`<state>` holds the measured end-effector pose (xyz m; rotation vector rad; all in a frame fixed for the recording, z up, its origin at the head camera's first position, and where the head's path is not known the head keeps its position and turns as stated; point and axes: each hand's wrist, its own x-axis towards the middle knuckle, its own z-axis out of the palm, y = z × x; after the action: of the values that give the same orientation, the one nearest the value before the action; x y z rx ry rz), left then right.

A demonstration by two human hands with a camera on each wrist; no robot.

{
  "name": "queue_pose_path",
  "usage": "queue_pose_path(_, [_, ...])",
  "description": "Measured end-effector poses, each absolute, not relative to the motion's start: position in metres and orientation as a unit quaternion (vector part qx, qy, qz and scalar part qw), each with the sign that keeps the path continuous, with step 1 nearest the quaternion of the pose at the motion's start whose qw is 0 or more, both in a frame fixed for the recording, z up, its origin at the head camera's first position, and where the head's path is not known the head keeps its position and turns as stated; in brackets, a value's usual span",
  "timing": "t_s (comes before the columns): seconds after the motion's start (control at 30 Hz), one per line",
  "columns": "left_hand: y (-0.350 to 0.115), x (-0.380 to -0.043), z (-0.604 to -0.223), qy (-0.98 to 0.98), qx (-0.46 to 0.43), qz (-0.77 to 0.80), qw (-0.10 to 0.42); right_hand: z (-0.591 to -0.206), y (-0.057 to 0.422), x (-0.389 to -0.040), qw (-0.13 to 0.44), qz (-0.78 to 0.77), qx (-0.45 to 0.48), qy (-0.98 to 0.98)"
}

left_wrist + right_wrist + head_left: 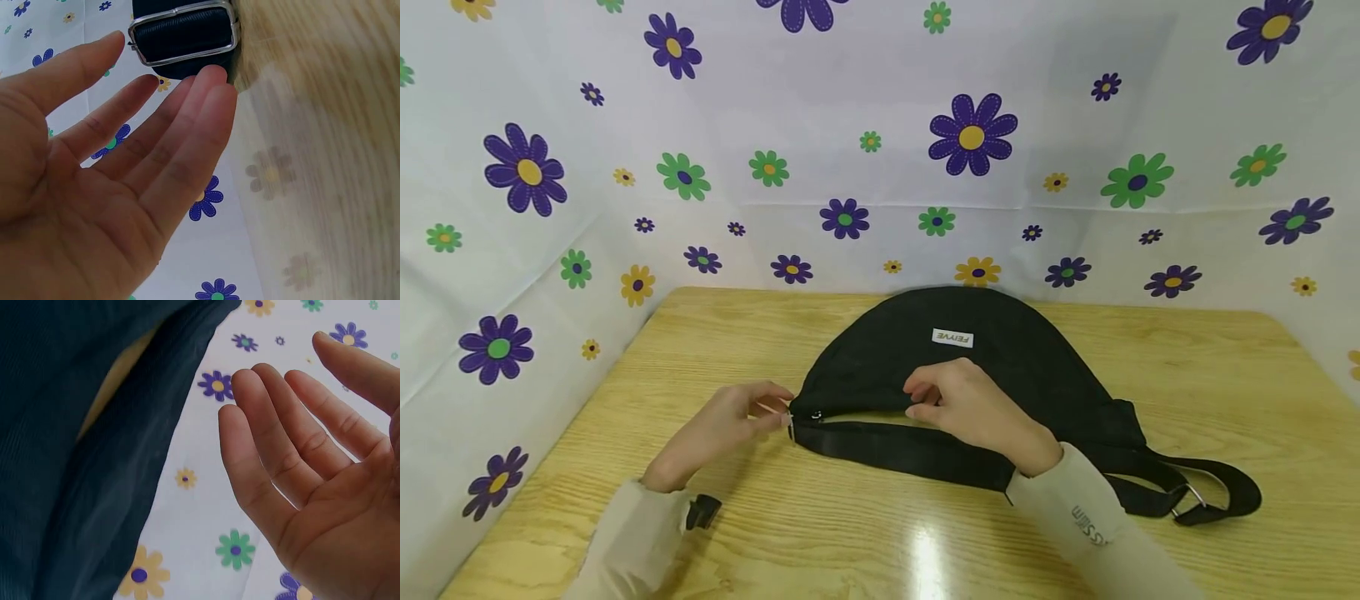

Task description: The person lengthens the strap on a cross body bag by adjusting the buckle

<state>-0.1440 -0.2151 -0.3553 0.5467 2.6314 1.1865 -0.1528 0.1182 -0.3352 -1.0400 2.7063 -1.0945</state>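
Note:
A black half-moon sling bag (pixel 992 367) with a small white label (pixel 952 337) lies flat on the wooden table, its curved side away from me. Its black strap (pixel 895 450) runs along the near edge, and a metal slider buckle (pixel 183 34) sits at the left end. Close by that buckle is my left hand (pixel 741 421), thumb and fingers apart; whether a fingertip touches the buckle I cannot tell. My right hand (pixel 973 408) hovers over the bag's near edge, fingers loosely bent around nothing. Near the bag's left corner shows a zipper pull (pixel 817 415).
At the right, a strap loop (pixel 1232 496) with a metal ring (pixel 1191 500) spreads over the table (pixel 760 525). A white flowered cloth (pixel 850 100) hangs behind the table and along its sides. A black strap piece (pixel 703 511) shows at my left sleeve.

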Motion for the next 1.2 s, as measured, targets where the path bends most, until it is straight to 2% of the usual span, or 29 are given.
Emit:
queue_pose_path(0.53, [-0.215,-0.144,-0.359,0.868,0.166,0.446,0.141,-0.35,0.077,-0.153,0.086,-0.374,-0.359,0.851])
queue_pose_path(0.83, [-0.217,-0.147,-0.36,0.857,0.164,0.461,0.163,-0.356,0.068,-0.154,0.083,-0.37,-0.368,0.849])
queue_pose_path(1.2, [-0.216,-0.149,-0.362,0.852,0.16,0.465,0.179,-0.36,0.062,-0.158,0.107,-0.363,-0.361,0.853])
